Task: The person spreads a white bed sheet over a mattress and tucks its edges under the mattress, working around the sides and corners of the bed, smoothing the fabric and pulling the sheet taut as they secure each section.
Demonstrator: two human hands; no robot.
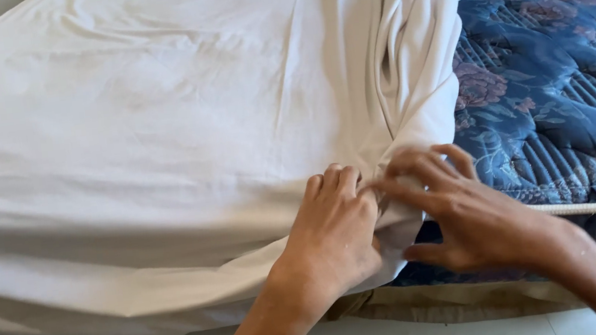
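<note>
One white sheet (157,132) — left hand (333,235), right hand (463,215) pinching, one blue mattress (562,97)

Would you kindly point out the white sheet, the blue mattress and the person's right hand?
white sheet (157,132), head view, flat middle.
blue mattress (570,104), head view, bare quilted top.
right hand (462,212), head view, back of hand.

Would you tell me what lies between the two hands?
In the head view, a bunched fold of white sheet lies between left hand and right hand.
</note>
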